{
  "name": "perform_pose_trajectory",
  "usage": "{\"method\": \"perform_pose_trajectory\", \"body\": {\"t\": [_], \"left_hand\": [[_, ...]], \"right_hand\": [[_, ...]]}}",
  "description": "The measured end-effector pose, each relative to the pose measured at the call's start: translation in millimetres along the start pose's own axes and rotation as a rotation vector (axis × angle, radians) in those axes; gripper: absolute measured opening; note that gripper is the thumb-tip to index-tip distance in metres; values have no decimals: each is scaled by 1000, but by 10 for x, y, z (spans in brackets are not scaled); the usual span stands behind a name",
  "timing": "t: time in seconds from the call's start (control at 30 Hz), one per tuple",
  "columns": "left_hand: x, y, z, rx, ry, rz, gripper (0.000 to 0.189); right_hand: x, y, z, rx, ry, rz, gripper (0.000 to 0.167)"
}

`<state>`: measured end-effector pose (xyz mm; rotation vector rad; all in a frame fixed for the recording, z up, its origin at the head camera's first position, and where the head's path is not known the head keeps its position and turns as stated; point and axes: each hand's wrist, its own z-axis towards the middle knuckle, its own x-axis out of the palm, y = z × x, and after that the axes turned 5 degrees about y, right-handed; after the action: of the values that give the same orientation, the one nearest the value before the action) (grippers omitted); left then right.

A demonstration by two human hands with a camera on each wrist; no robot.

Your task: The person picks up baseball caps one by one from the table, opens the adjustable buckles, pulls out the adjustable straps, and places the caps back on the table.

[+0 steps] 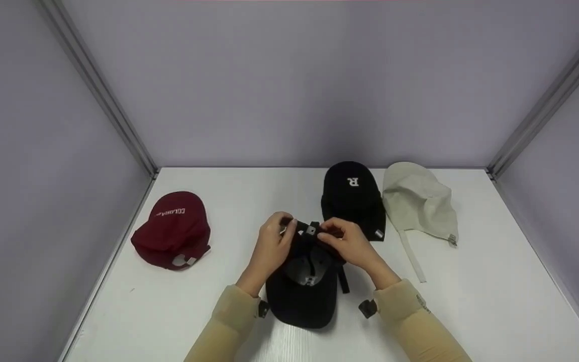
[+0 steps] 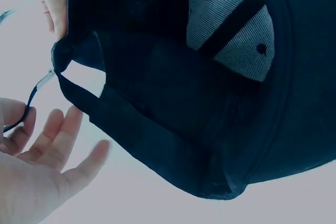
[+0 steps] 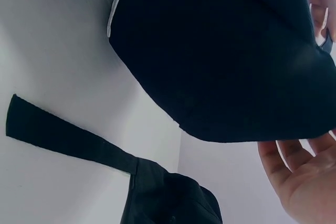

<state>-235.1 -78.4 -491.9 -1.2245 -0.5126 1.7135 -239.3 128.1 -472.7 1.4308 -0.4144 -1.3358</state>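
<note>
A black baseball cap (image 1: pixel 302 304) is held over the middle of the table, its brim toward me and its inside facing up. My left hand (image 1: pixel 273 244) pinches the free end of the cap's back strap (image 2: pixel 30 100), which runs through a small metal buckle (image 2: pixel 46 78). Opposite it, my right hand (image 1: pixel 354 245) grips the cap's back edge by the buckle. The right wrist view shows fingers (image 3: pixel 294 156) of that hand against the cap's crown (image 3: pixel 220 66), their tips hidden behind it. Grey striped lining (image 2: pixel 236 30) shows inside.
Just beyond my right hand lies a second black cap (image 1: pixel 351 193) with a white R, its loose strap (image 3: pixel 68 137) stretched out. A beige cap (image 1: pixel 415 196) lies right of it, strap trailing. The dark red cap (image 1: pixel 176 231) is at the left. Panels wall the white table (image 1: pixel 495 286).
</note>
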Motion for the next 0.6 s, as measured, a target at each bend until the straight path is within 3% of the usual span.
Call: {"method": "perform_pose_trajectory", "body": {"t": [0.2,0.33,0.47,0.6], "left_hand": [[24,8,30,-59,20,-29,19],[27,3,65,-91,28,-43,16],[27,-9,108,-110,36,-76,17],[29,-19,124,-122,34,-81,16]], "right_hand": [[82,-357,40,-9,-21,-22,15],[93,-346,27,-43,-31,-57,35],[108,-350,38,-140,-41,-70,56],[118,-361,65,-270,-66,-149,53]]}}
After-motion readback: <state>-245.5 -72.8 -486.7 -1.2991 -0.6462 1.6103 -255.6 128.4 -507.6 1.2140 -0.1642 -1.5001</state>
